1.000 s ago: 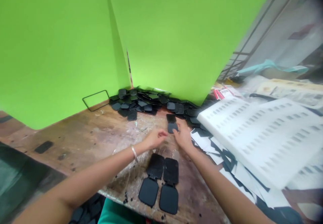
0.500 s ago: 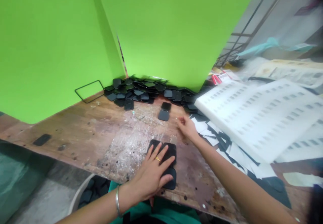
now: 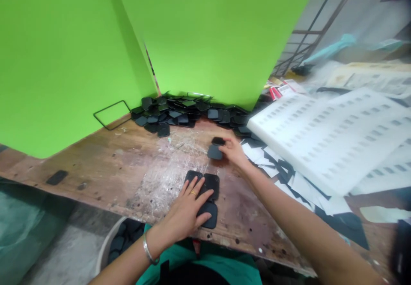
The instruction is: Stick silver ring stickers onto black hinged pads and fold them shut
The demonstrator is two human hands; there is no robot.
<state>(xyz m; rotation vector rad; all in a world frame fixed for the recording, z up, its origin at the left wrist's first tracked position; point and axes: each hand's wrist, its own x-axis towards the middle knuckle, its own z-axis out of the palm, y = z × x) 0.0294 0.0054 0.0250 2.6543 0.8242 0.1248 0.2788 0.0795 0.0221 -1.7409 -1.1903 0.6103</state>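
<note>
My left hand (image 3: 189, 205) lies flat with fingers spread over several black rounded-square pieces near the table's front edge. One such piece (image 3: 212, 187) shows beyond my fingertips, and another (image 3: 210, 220) shows by the thumb. My right hand (image 3: 233, 151) is closed in a pinch at the right side of a black two-part piece (image 3: 215, 152). That piece has two rounded squares, one behind the other; my fingers hide its right edge. Behind both hands spreads a heap of similar black pieces (image 3: 183, 112).
Green panels (image 3: 205, 32) stand behind the worn wooden table (image 3: 118, 160). A thin black frame (image 3: 111, 115) leans at the left, near a loose black piece (image 3: 57, 177). White sheets with grey patches (image 3: 321, 148) and paper scraps (image 3: 266, 165) lie right. Below stands a bin (image 3: 104, 250).
My right hand has moved left to the two-part piece and pinched it; the piece has shifted slightly right and tilted. My left hand stays spread on the pieces. The view has shifted slightly.
</note>
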